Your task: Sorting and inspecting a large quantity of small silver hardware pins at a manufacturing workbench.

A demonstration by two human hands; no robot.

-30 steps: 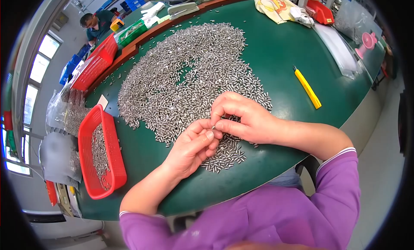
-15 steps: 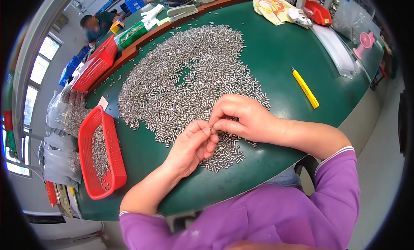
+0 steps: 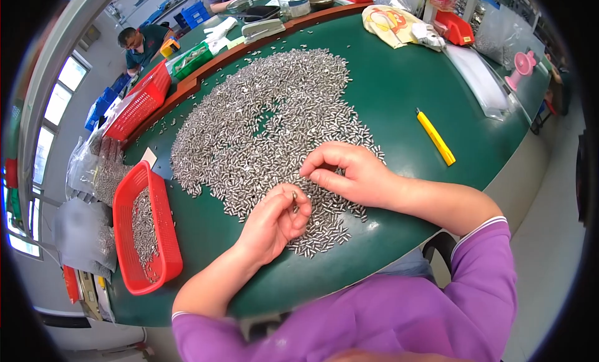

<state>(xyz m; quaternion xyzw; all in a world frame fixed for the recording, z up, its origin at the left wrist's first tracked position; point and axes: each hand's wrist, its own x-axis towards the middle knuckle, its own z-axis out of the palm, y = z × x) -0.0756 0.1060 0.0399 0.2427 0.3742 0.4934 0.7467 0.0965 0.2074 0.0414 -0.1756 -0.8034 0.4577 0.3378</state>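
Your left hand has its thumb and forefinger pinched on a small, silvery metal cylinder, the other fingers curled in toward the palm. Just beside it, your right hand is held half-curled, thumb and forefinger tips close together (whether a piece sits between them, you can't tell from here). Under and beyond both hands spreads a broad, loose pile of small silvery metal cylinders, a patch of it lying nearer you, on a smooth dark-green tabletop. Out to your left stands a long, red plastic basket, partly filled with similar pieces. To your right, well apart from the pile, lies a slim yellow cutter. Farther off are a pale-yellow patterned cloth, a small pink fan and, across the wooden edging, a shallow green plastic tray.
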